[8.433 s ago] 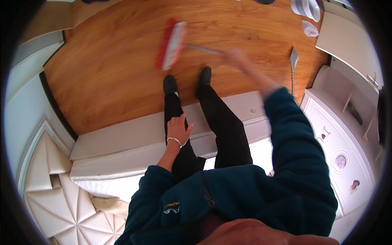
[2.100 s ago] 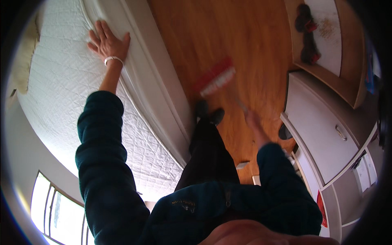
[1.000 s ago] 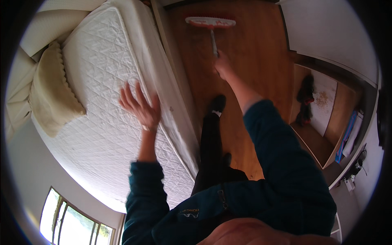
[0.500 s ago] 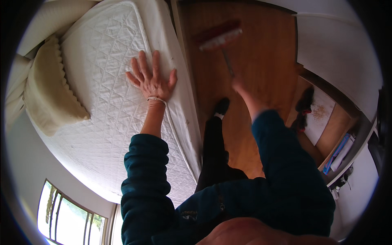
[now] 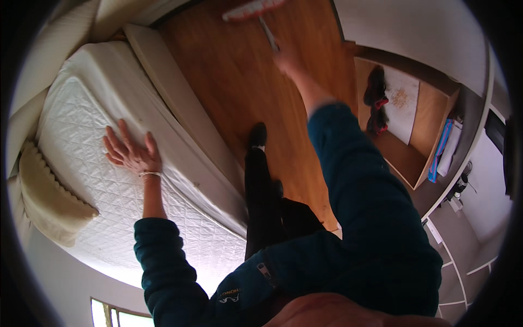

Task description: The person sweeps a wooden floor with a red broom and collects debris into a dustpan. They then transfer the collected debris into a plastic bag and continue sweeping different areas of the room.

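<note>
My left hand lies flat on the white quilted mattress cover, fingers spread, holding nothing. A thin pale bracelet circles that wrist. Out ahead, my right hand is closed around the grey handle of a red brush with whitish bristles. The long brush head is over the wooden floor, near the top edge of the view, tilted so its bristles partly show. Whether it touches anything cannot be told.
A cream pillow with a scalloped edge lies at the left of the bed. The wooden floor runs along the bedside. On the right, an open wooden compartment holds dark shoes. Blue and white packages stand beside it.
The view has swung, so bed and compartment sit further left. The brush has moved farther ahead and its bristle side shows more. My left hand stays flat on the mattress cover.
</note>
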`<action>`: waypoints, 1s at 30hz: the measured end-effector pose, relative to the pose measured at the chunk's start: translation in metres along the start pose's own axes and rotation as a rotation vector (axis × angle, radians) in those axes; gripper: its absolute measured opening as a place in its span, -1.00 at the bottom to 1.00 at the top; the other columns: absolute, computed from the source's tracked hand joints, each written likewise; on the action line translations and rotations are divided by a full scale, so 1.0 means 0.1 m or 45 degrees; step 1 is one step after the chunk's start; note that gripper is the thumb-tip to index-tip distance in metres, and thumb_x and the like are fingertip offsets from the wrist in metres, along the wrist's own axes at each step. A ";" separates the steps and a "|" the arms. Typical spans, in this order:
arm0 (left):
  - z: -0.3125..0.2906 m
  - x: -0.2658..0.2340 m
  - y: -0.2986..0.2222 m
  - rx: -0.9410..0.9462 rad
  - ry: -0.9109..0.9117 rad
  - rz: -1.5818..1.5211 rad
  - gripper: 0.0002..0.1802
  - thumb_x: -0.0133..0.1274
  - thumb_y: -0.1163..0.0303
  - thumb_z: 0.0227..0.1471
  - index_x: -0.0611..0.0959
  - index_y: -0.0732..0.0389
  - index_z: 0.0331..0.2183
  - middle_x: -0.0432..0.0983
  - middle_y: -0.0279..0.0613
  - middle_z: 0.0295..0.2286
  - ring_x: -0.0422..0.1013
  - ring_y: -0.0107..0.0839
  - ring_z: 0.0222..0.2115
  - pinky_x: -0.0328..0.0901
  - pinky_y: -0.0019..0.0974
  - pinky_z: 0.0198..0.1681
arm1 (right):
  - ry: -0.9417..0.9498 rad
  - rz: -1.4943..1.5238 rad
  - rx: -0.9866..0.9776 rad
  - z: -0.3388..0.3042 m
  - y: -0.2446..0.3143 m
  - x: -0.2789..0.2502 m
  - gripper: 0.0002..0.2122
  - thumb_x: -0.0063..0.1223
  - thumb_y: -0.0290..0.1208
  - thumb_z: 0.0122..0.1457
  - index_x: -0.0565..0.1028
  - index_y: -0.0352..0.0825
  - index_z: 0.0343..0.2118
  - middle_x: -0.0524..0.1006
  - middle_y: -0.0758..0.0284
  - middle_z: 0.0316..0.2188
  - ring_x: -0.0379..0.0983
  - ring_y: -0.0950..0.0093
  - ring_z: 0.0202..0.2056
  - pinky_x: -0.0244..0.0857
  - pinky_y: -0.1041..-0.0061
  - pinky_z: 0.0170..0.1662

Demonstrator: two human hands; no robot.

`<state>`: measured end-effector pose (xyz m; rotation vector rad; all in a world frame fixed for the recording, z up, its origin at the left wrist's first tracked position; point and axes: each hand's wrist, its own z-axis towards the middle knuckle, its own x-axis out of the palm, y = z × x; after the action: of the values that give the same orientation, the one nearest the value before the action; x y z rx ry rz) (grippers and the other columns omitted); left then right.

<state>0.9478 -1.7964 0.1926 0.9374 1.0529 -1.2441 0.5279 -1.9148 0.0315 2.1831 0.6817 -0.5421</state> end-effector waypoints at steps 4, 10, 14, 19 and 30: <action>-0.02 0.03 0.02 0.068 -0.024 -0.070 -0.28 -0.19 -0.18 0.05 0.30 0.00 0.15 0.03 -0.13 0.18 0.00 -0.07 0.15 -0.12 0.10 0.14 | 0.079 0.086 0.102 0.16 -0.35 -0.07 -0.57 -0.22 -0.49 0.14 0.32 -0.11 0.12 0.42 0.28 -0.66 0.25 0.51 -0.77 0.06 0.44 -0.74; -0.02 0.01 -0.03 0.075 -0.009 -0.024 -0.29 -0.27 -0.22 0.08 0.30 -0.04 0.15 0.07 -0.12 0.16 0.02 -0.13 0.15 -0.14 0.08 0.14 | 0.033 -0.128 0.238 -1.75 -2.41 -0.21 -0.55 -0.16 -0.45 0.14 0.27 -0.15 0.15 0.44 0.05 -0.04 0.39 0.27 -0.01 0.24 0.47 -0.01; -0.03 0.02 -0.04 0.079 -0.006 -0.009 -0.31 -0.27 -0.21 0.09 0.30 -0.06 0.15 0.08 -0.09 0.16 0.02 -0.13 0.15 -0.12 0.07 0.14 | 0.082 -0.190 0.677 -3.31 -3.23 -0.23 -0.61 -0.14 -0.47 0.17 0.32 -0.22 0.10 0.48 0.07 -0.13 0.45 0.19 -0.14 0.30 0.37 -0.09; -0.05 0.03 0.00 0.094 0.011 0.024 -0.28 -0.29 -0.23 0.08 0.29 -0.02 0.16 0.08 -0.05 0.15 0.01 -0.10 0.15 -0.12 0.08 0.13 | 0.075 -0.036 1.014 -4.19 -3.51 -0.29 -0.59 -0.19 -0.49 0.16 0.30 -0.14 0.11 0.51 0.07 -0.22 0.46 0.14 -0.23 0.32 0.29 -0.21; -0.07 0.15 0.15 0.106 -0.016 0.097 -0.29 -0.37 -0.28 0.09 0.30 -0.11 0.15 0.11 -0.08 0.15 0.06 -0.10 0.14 -0.06 0.12 0.11 | 0.346 0.132 0.065 -2.09 -1.16 0.65 -0.49 -0.32 -0.61 0.14 0.18 -0.16 0.20 0.37 0.09 0.01 0.32 0.20 0.02 0.22 0.25 0.05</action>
<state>0.9627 -1.7921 0.1764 1.0228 0.9529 -1.2363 0.5380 -1.6684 0.0592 2.3500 0.6972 -0.2126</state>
